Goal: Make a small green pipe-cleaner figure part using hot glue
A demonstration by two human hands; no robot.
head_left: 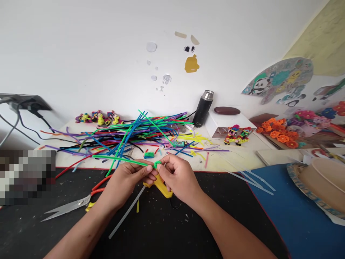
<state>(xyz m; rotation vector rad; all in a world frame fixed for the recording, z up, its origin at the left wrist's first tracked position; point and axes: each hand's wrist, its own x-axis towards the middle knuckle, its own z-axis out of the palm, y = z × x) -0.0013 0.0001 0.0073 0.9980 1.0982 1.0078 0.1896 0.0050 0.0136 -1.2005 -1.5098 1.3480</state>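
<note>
A bright green pipe cleaner [118,158] runs from the left into my fingers and ends in a small coil [157,164]. My left hand [136,174] pinches its straight length just beside the coil. Thumb and fingers of my right hand [175,172] are closed on the coiled end. Beneath both hands lies a yellow glue gun [163,187], partly hidden, with a clear glue stick [126,213] sticking out toward the lower left. Red-handled scissors [78,204] lie open on the black mat by my left forearm.
Behind my hands spreads a heap of coloured pipe cleaners [126,133]. A black thermos [202,109] stands by a white box [229,120]. Small pipe-cleaner figures [237,135] stand in front of that box. Several glue sticks [256,181] and a straw hat [323,180] lie at right.
</note>
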